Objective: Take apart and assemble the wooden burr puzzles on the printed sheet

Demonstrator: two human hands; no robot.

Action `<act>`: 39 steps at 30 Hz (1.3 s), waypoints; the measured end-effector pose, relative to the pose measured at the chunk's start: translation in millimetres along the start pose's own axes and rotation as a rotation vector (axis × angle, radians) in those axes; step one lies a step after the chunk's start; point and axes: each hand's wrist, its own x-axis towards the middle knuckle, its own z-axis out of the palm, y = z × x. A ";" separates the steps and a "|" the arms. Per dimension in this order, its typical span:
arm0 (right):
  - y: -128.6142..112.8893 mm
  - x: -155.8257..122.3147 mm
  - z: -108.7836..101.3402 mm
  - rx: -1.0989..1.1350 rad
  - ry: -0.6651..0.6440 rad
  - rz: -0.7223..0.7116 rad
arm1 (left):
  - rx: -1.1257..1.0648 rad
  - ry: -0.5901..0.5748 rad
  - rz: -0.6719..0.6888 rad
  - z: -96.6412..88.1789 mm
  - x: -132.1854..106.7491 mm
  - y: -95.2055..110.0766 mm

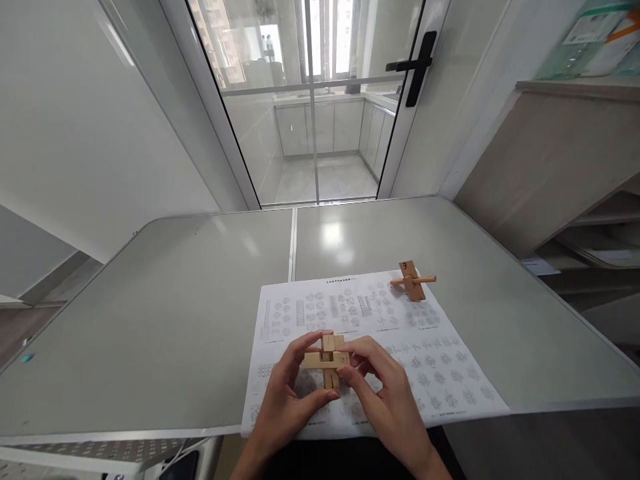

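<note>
Between my hands is a wooden burr puzzle (327, 361) of light interlocking blocks forming a cross, held above a printed sheet. My left hand (293, 383) grips it from the left, its thumb at the near end and fingertips at the far end. My right hand (383, 380) pinches the right side of the puzzle with thumb and index finger. The palm sides of both hands and the puzzle's underside are hidden. The paper sheet (435, 347) shows rows of small line drawings of puzzle parts.
On the sheet's far right corner lies a brown wooden piece (412, 281) with a thin rod through it. A grey table (200, 320) with a centre seam carries the sheet. Beyond its far edge stands a glass door (315, 133); a wooden shelf unit (560, 160) rises at the right.
</note>
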 end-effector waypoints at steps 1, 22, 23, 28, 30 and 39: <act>-0.2 -0.1 0.6 0.006 0.009 0.014 | -0.011 -0.003 -0.006 -0.3 0.1 0.1; 6.4 -1.2 6.6 0.247 0.022 0.303 | -0.179 -0.061 -0.015 -0.2 -2.3 -4.3; 6.1 -1.1 6.9 0.230 0.033 0.296 | -0.179 -0.062 -0.019 -0.5 -2.3 -4.1; 5.5 -0.3 6.7 0.135 0.053 0.247 | -0.184 -0.032 -0.041 -1.2 -0.6 -4.3; 6.2 -0.3 3.8 0.092 0.070 0.237 | -0.191 -0.004 -0.046 -1.7 0.8 -5.5; 29.9 -5.5 -13.2 -0.489 0.043 -0.021 | -0.198 0.155 -0.095 -1.9 5.3 -7.1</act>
